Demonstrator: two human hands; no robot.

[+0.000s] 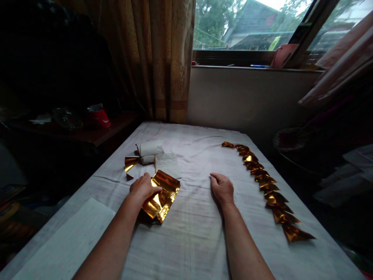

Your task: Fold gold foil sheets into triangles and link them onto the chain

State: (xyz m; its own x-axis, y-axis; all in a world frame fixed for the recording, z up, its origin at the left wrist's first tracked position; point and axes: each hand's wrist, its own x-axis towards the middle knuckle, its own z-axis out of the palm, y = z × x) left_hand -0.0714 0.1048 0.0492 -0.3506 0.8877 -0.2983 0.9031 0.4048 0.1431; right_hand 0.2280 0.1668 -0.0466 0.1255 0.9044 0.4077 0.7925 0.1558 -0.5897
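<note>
My left hand (pixel 143 189) grips a stack of shiny gold foil sheets (pixel 167 182) near the middle left of the table, thumb on top and the other fingers hidden beneath or behind. The sheets overlap unevenly and catch the light. To the right, my right hand (pixel 223 188) lies on the cloth with its fingers curled in, and I see nothing in it. Beyond that hand, a curving row of folded gold foil pieces (pixel 262 178) runs along the table's right side, each one overlapping or close to its neighbour.
A pale patterned cloth covers the table (pixel 198 241). Behind my left hand are a white paper roll (pixel 150 148), a flat white paper (pixel 168 164) and a curled gold foil scrap (pixel 131 165). A large white sheet (pixel 72 237) lies front left. A red cup (pixel 100 116) stands on a side table.
</note>
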